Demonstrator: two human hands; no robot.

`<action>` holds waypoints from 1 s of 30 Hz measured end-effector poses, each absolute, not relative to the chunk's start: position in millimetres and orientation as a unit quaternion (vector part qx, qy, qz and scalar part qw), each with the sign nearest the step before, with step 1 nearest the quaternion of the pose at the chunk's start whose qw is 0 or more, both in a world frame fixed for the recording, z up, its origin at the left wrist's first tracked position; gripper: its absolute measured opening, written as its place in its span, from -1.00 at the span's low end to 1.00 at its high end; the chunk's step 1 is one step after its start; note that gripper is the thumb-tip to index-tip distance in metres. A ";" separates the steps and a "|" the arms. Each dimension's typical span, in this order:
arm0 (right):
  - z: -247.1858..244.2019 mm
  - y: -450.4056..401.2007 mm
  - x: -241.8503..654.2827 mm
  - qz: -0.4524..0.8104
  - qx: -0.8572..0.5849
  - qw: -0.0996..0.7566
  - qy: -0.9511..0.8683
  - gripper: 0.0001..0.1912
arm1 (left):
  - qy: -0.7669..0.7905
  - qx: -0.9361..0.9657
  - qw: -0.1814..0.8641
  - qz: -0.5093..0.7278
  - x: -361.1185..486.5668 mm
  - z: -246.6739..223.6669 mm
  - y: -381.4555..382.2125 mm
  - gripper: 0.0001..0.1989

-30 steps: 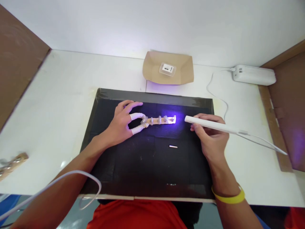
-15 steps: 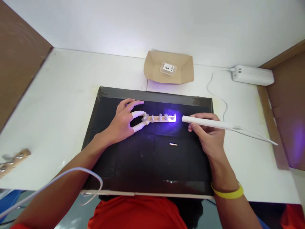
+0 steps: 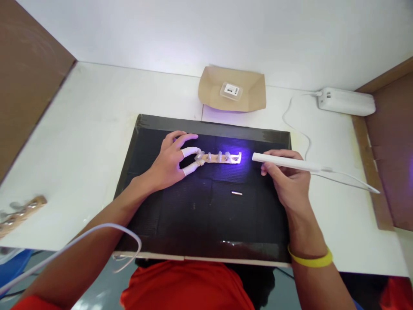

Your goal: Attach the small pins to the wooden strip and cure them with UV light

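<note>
My left hand (image 3: pixel 169 161) wears white finger covers on its thumb and index finger, which pinch the left end of a narrow wooden strip (image 3: pixel 213 159). Several small translucent, shiny pieces stand in a row along that strip, and its right end is lit bright violet. Held like a pen in my right hand (image 3: pixel 287 172) is a white stick-shaped UV lamp (image 3: pixel 284 160) with a cable at its rear. The lamp's tip points left at the strip's lit end, a short gap apart. A small metallic bar (image 3: pixel 236 193) lies on the black mat (image 3: pixel 193 224) below the strip.
Behind the mat is a brown paper tray (image 3: pixel 251 99) with a labelled clear box (image 3: pixel 231 91) in it. A white power block (image 3: pixel 346 101) with cables stands at right. Another wooden strip (image 3: pixel 24 213) with similar pieces lies at left. A white cable (image 3: pixel 106 225) crosses my left forearm.
The lamp has drawn back slightly to the right, widening the gap to the strip's end a little. The whole view has shifted slightly; the left hand keeps its pinch on the strip.
</note>
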State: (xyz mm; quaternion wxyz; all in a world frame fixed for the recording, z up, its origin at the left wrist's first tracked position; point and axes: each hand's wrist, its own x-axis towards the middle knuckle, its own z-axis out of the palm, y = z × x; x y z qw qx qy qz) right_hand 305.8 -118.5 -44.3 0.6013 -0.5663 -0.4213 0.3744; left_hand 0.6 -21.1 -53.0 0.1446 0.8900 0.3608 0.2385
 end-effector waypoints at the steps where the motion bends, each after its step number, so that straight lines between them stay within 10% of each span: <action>1: -44.9 -118.8 306.5 0.379 -0.568 0.597 -0.421 -0.74 | 0.362 0.889 0.147 0.239 0.5 -53.2 -21.3 -0.82; 30: -33.6 -120.8 331.0 0.434 -0.561 0.583 -0.395 -0.77 | 0.354 0.889 0.128 0.262 -2.3 -55.8 -20.6 -0.84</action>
